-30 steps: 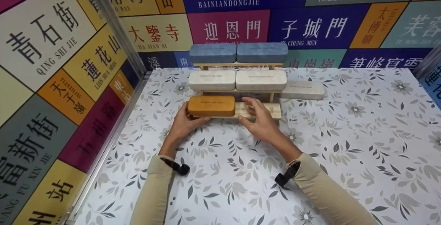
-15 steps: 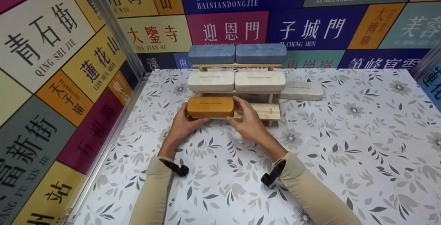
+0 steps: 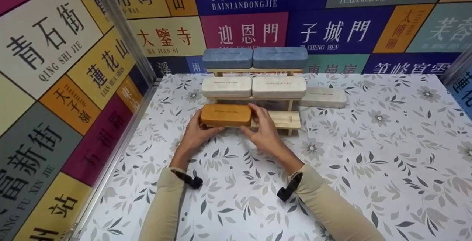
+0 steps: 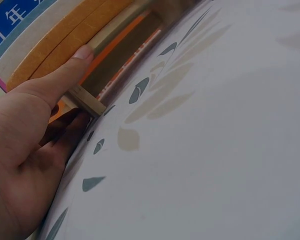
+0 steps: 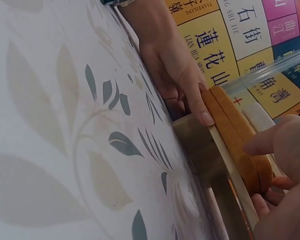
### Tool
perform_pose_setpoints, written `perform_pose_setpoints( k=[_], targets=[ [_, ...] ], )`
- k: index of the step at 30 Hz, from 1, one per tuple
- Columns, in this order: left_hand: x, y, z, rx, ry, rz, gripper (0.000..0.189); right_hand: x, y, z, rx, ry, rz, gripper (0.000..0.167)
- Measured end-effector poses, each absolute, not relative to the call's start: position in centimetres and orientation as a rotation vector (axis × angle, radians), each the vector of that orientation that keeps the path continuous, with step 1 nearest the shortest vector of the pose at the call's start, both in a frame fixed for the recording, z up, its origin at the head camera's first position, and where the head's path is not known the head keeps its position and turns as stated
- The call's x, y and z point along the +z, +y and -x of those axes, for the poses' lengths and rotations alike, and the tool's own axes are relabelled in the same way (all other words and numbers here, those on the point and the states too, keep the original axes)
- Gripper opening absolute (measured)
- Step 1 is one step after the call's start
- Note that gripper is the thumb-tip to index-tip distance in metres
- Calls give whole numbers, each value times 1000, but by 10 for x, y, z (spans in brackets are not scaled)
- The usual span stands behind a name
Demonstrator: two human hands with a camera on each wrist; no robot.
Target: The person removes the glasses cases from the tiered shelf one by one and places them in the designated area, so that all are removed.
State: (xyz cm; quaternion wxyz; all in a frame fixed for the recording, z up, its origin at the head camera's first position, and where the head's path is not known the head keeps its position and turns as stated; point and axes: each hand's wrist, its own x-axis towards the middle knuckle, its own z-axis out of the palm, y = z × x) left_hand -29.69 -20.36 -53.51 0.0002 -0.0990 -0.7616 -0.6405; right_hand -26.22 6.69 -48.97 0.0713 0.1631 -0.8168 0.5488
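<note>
An orange glasses case (image 3: 226,114) lies on the left half of the lowest tier of a wooden display rack (image 3: 284,119). My left hand (image 3: 195,132) is at the case's left end; in the left wrist view its thumb (image 4: 72,67) lies along the case's lower edge and the rack's rail, other fingers lower down by a rack leg. Around the right end curls my right hand (image 3: 263,128), thumb in front and fingers behind. In the right wrist view, its fingertips meet the orange case (image 5: 240,142). The far side of the case is hidden.
Two white cases (image 3: 226,87) fill the middle tier and two blue cases (image 3: 228,58) the top one. Another pale case (image 3: 324,97) lies on the table right of the rack. Sign-covered walls (image 3: 243,30) stand behind and at left of the floral tabletop (image 3: 368,182).
My right hand has moved left from the bare part of the lowest tier to the orange case's right end. The left hand has stayed at the left end.
</note>
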Motion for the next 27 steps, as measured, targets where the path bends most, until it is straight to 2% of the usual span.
perform_pose_setpoints(
  k=[9, 19, 27],
  targets=[
    [-534, -204, 297, -1949, -2409, 304, 87, -491, 63, 261, 1583, -2510, -362, 90],
    [-534, -203, 297, -1975, -2401, 289, 86, -490, 64, 261, 1584, -2514, -309, 79],
    [-534, -203, 299, -2055, -2381, 308, 84, -483, 72, 262, 1793, -2466, -303, 78]
  ],
)
